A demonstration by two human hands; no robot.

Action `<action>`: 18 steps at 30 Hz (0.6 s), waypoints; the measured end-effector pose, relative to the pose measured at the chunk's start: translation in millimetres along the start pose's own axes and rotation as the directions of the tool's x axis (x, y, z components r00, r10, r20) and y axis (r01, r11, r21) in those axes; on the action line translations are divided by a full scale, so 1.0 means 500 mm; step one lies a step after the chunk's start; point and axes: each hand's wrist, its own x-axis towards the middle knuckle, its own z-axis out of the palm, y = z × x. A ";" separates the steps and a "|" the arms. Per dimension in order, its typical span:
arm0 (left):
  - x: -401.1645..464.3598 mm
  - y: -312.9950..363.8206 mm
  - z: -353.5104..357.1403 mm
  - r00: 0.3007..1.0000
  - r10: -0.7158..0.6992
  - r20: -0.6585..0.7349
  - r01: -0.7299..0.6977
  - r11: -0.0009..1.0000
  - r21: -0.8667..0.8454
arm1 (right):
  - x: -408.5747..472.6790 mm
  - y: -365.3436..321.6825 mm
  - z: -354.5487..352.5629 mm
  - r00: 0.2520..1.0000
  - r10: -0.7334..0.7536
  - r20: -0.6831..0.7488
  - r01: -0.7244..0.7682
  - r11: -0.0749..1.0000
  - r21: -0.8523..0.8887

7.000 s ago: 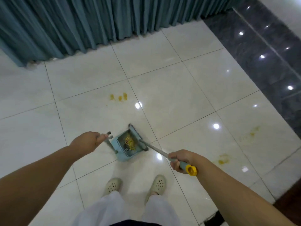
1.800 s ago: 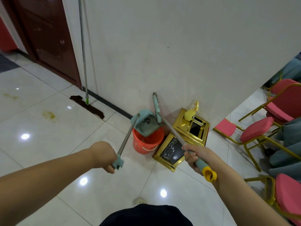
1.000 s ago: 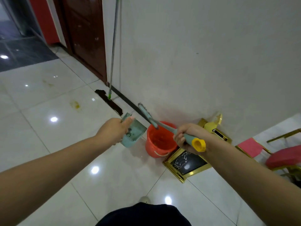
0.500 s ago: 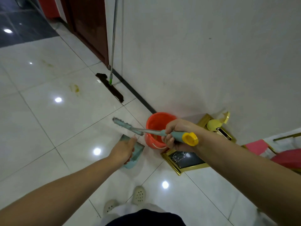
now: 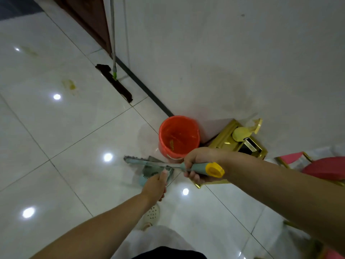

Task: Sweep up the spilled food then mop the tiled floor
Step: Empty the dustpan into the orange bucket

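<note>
Fingers (image 5: 194,177) grip broom (image 5: 149,163) — left hand (image 5: 155,186) holds dustpan (image 5: 149,173).

Dim indoor light, glossy floor, soft wide-angle picture

Ceiling lamps make 5 white glare spots on the tiled floor (image 5: 56,146), from 9 o'clock to 6 o'clock. A soft shadow falls on the wall (image 5: 242,62) toward 2 o'clock. Edges bend; the forearms at 7 and 4 o'clock look stretched and slightly blurred.

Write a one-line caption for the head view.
Left hand lowers the dustpan beside the orange bucket; right hand holds the brush.
</note>
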 end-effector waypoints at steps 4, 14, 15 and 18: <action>0.007 -0.004 0.048 0.998 -0.059 0.030 0.063 0.988 -0.139 | 0.002 -0.006 -0.034 1.000 0.030 0.002 -0.029 0.997 -0.076; 0.069 0.060 0.089 0.883 -0.457 0.108 0.470 0.853 -0.227 | -0.024 -0.008 -0.074 0.996 -0.018 0.085 0.043 0.949 -0.311; 0.076 0.062 0.088 0.874 -0.468 0.128 0.485 0.847 -0.216 | -0.027 -0.008 -0.077 0.995 -0.020 0.095 0.051 0.941 -0.336; 0.088 0.070 0.088 0.842 -0.495 0.216 0.533 0.823 -0.193 | -0.034 -0.005 -0.089 0.991 -0.031 0.129 0.082 0.909 -0.410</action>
